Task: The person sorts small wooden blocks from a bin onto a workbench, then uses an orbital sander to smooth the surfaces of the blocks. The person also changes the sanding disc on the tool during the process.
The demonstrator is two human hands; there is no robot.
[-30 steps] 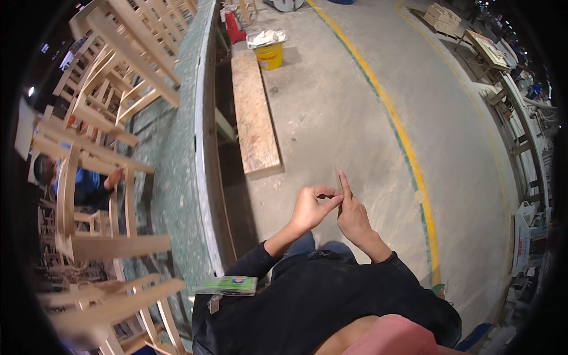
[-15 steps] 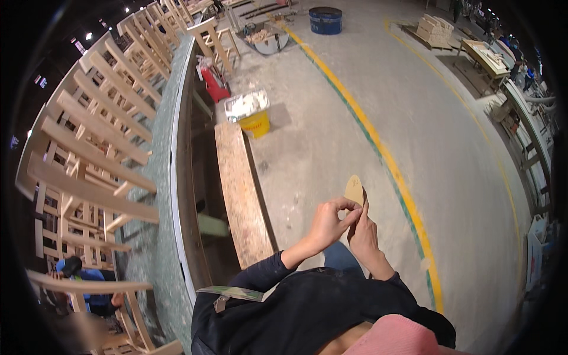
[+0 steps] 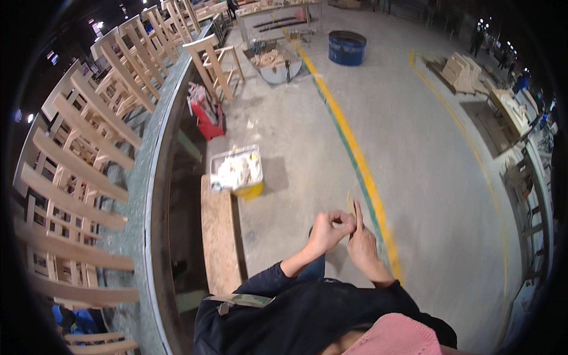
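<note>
My left hand [image 3: 329, 231] and my right hand [image 3: 362, 244] meet in front of my body, above the floor. Between them is a thin tan oval piece [image 3: 351, 205], seen almost edge-on; its lower part is hidden by my fingers. The thumb and forefinger of my left hand are pinched together at its base. My right hand is closed against the piece too, with the forefinger stretched up along it. What the piece is made of I cannot make out.
At left, wooden chair frames [image 3: 89, 160] line a green-topped platform [image 3: 127, 236]. A wooden bench [image 3: 219, 242] and a yellow tub [image 3: 248, 189] holding a tray of whitish pieces [image 3: 239, 168] stand beside it. Farther off are a red object [image 3: 207, 118], a scrap-filled cart [image 3: 275, 65] and a blue drum [image 3: 347, 48].
The tan piece has turned from showing its broad face to nearly edge-on. My view has shifted, so the bench, tub and drum sit lower in the picture. Both hands stay together.
</note>
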